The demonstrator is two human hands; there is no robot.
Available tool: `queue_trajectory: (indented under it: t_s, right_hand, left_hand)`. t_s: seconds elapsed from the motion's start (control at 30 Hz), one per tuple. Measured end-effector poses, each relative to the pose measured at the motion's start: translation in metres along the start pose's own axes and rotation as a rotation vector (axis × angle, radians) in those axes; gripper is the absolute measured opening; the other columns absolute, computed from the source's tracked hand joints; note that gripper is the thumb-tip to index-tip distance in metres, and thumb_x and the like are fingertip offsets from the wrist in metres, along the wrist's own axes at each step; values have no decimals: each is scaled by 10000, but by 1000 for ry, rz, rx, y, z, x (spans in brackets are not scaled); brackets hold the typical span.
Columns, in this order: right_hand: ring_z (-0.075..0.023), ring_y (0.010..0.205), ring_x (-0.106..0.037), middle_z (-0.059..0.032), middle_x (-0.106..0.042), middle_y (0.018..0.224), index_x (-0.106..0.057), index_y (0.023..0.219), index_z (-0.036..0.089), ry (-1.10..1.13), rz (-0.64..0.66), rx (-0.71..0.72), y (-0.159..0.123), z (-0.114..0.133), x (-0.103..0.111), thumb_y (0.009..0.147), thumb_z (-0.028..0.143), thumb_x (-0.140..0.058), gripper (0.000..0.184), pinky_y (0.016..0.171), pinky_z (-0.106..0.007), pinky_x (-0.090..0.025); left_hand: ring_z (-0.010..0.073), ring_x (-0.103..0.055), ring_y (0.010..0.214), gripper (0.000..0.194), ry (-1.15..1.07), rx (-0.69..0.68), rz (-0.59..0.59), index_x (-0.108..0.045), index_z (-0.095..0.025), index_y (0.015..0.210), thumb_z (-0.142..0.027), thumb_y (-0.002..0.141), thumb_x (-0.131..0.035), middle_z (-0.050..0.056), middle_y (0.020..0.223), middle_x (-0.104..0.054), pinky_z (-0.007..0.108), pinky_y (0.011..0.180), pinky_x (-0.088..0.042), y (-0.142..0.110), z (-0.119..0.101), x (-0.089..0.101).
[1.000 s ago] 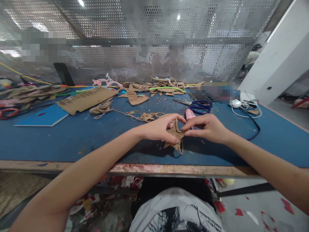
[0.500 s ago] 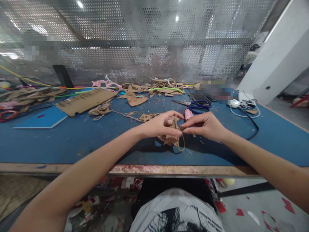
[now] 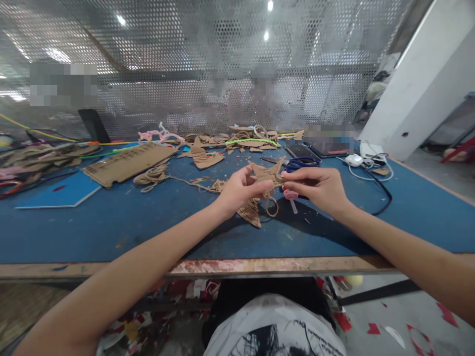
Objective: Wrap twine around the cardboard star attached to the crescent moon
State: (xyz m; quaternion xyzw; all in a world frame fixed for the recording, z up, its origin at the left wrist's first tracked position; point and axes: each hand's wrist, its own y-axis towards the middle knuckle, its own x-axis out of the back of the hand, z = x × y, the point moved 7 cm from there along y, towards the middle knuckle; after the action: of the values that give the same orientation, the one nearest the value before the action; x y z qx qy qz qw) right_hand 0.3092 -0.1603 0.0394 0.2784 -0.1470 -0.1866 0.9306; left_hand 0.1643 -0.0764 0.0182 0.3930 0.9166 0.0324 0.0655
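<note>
Both of my hands hold a brown star-shaped cardboard cutout [image 3: 265,174] above the blue table [image 3: 111,217]. My left hand [image 3: 237,190] pinches its left side with thumb and fingers closed. My right hand [image 3: 319,188] grips its right point, fingers curled. A loop of jute twine [image 3: 272,206] hangs below the cutout. A lower cardboard point [image 3: 250,213] sticks out beneath my left hand. Blue-handled scissors [image 3: 302,162] lie just behind my right hand, and a pink object [image 3: 289,195] shows under it.
A large cardboard sheet [image 3: 126,159], a twine coil [image 3: 150,175] and cardboard scraps [image 3: 202,157] lie at the back left. White and black cables [image 3: 371,165] run on the right. A perforated metal screen [image 3: 222,64] closes off the far edge. A white pillar [image 3: 426,84] stands right.
Both hands have lifted the cardboard star up off the table and tilted it flatter, so its points now show above my fingers. The twine loop hangs free below.
</note>
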Motion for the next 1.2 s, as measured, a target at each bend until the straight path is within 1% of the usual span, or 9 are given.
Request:
queue_trajectory:
  t_s: [0.1,0.23,0.47,0.6,0.77,0.9,1.07,1.1,1.2]
  right_hand:
    - [-128,543,-644,-26,-744,728,-785,796,218,-25,32,53,-1,1,-4,670,262,-782,134,503,-247,-561]
    - [-155,629,-680,-32,-751,750,-785,790,221,-44,52,115,-3,1,-6,679,251,-781,116,553,-258,-562]
    - [-149,597,-672,-29,-755,741,-781,776,221,-57,41,152,-4,6,-9,679,217,-777,97,544,-266,-540]
    - [-150,631,-678,-31,-754,753,-775,805,216,-109,55,217,-5,11,-12,715,207,-754,93,602,-275,-552]
    - [-158,702,-689,-28,-753,777,-769,824,228,-174,46,290,-8,18,-12,747,218,-736,84,672,-281,-556]
    - [-173,763,-697,-33,-758,828,-766,863,236,-211,66,255,-9,17,-13,752,252,-734,117,721,-293,-557]
    - [-175,744,-697,-43,-759,905,-715,1066,222,-206,67,169,-8,10,-11,742,318,-741,339,694,-304,-568]
    - [-170,730,-694,-42,-758,896,-714,1060,220,-214,71,179,-7,10,-11,750,319,-735,326,688,-300,-566]
    - [-167,745,-686,-41,-752,856,-739,911,223,-294,82,277,-8,16,-10,786,285,-707,144,715,-298,-549]
  left_hand:
    - [141,-653,723,485,30,-44,26,-576,-144,958,-295,581,-842,37,876,-690,262,663,-542,-4,-1,-7]
    - [136,-646,717,530,56,-77,-2,-542,-156,977,-237,555,-852,15,844,-676,246,625,-551,-5,0,-5]
    - [153,-670,818,569,114,-135,-60,-522,-173,1018,-209,551,-845,22,904,-690,252,717,-555,-7,-1,-3]
    - [142,-674,796,565,118,-154,-69,-515,-176,1027,-199,564,-837,17,902,-687,248,723,-555,-8,-3,-3]
    - [124,-663,694,567,111,-143,-68,-492,-180,1038,-219,584,-829,-1,834,-677,242,658,-559,-8,-5,-4]
    - [117,-654,655,549,95,-127,-72,-489,-184,1034,-253,602,-821,-5,831,-665,252,643,-563,-9,-5,-4]
    - [119,-647,632,539,107,-120,-107,-492,-175,1017,-260,597,-819,-2,827,-654,269,631,-567,-8,-6,0]
    - [117,-642,621,540,107,-119,-113,-491,-172,1015,-256,594,-819,-5,810,-652,271,629,-567,-7,-7,1]
    - [116,-631,600,538,119,-108,-120,-490,-166,1009,-249,591,-817,-15,762,-646,272,617,-561,-7,-7,3]
